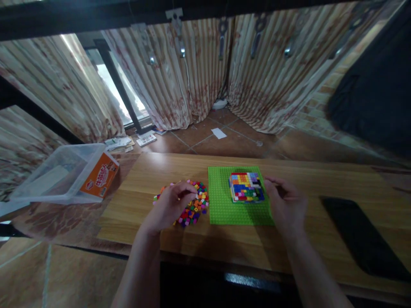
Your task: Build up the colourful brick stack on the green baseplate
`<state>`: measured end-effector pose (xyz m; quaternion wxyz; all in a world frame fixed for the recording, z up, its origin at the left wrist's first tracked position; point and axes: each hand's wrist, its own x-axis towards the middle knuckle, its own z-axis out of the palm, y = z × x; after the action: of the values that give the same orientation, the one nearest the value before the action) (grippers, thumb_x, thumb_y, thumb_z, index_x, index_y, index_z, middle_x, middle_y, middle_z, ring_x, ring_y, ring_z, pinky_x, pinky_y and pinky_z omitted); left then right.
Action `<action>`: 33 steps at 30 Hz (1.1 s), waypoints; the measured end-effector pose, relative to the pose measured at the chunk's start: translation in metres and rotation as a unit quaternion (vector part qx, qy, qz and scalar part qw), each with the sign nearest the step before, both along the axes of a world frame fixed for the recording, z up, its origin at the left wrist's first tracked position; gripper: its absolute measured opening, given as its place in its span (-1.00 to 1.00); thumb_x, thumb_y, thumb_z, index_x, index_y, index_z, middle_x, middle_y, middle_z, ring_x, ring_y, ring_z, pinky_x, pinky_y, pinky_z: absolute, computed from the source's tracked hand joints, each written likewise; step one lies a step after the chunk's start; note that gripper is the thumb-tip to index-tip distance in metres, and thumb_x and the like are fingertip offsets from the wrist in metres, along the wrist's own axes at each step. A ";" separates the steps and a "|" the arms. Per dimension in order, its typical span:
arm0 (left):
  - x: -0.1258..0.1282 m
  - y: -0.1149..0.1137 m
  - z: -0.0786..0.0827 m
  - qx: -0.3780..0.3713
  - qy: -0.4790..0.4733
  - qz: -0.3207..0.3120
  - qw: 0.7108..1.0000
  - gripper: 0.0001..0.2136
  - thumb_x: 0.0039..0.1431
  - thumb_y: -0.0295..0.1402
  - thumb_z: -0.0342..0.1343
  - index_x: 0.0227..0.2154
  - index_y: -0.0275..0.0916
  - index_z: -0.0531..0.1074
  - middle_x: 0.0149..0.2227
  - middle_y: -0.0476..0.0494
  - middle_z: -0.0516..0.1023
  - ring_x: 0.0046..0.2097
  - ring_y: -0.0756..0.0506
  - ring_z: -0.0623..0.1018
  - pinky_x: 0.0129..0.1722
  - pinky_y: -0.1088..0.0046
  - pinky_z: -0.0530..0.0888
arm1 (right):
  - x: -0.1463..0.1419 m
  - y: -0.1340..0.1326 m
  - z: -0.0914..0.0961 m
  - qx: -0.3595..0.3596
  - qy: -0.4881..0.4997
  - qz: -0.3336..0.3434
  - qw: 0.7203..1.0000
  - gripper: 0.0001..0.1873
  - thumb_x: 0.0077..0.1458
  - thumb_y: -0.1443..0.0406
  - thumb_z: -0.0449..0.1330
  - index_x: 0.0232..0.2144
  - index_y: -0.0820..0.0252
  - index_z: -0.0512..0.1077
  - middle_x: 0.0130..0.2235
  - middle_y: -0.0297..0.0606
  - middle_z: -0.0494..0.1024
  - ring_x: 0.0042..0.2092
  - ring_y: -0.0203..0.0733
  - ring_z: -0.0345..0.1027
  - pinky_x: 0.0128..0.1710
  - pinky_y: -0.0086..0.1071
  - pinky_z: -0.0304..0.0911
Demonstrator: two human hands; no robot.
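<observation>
A loose pile of small multicoloured toy bricks (195,207) lies on the wooden table, left of a green studded baseplate (220,205). Over the pile, my left hand (168,205) is closed in a pinch, with a small white brick (196,196) at its fingertips. A low rectangular build of mixed-colour bricks (245,187) sits on the baseplate, toward its upper right. My right hand (287,203) is at the baseplate's right edge, just beside the build. Its thumb and index finger are close together and the others curl in; whatever they may hold is hidden.
A black flat object (362,235) lies on the table (128,209) at the right. To the left stands a clear plastic bin (61,171) with an orange label. Striped curtains (192,77) hang beyond the tiled floor, where papers (218,133) lie.
</observation>
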<state>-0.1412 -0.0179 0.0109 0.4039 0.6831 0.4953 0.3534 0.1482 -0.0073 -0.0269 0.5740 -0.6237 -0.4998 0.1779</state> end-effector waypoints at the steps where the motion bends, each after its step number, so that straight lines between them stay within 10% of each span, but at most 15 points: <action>1: 0.007 0.001 -0.001 -0.010 -0.038 0.001 0.999 -0.91 0.18 -0.36 0.13 -0.37 -0.25 0.50 -0.39 -0.04 0.52 -0.32 -0.01 0.47 -0.27 0.48 0.39 | -0.008 -0.003 0.004 0.032 0.001 0.008 0.999 -0.75 0.11 0.12 0.23 -0.33 0.17 0.58 -0.33 -0.24 0.59 -0.35 -0.22 0.43 -0.37 -0.35 0.31; 11: 0.071 -0.003 0.000 -0.097 -0.259 0.018 0.961 -0.86 0.06 -0.32 0.30 -0.35 -0.28 0.56 -0.39 -0.05 0.58 -0.37 0.02 0.48 -0.31 0.52 0.40 | -0.062 -0.026 0.022 0.029 0.028 0.279 0.959 -0.82 0.18 0.24 0.24 -0.15 0.07 0.54 -0.28 -0.31 0.58 -0.29 -0.28 0.40 -0.27 -0.37 0.32; 33: 0.102 -0.009 0.001 -0.105 -0.270 -0.030 0.957 -0.84 0.07 -0.29 0.28 -0.38 -0.28 0.53 -0.49 -0.02 0.51 -0.42 0.01 0.47 -0.37 0.52 0.41 | -0.027 -0.027 0.029 -0.049 0.228 0.244 0.941 -0.88 -0.02 0.18 0.37 -0.43 0.08 0.63 -0.44 -0.36 0.61 -0.41 -0.29 0.40 -0.36 -0.40 0.33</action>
<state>-0.0390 -0.0265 0.0122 0.6027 0.5307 0.3811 0.4582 0.1210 -0.0348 0.0024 0.5807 -0.4522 -0.4830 0.4744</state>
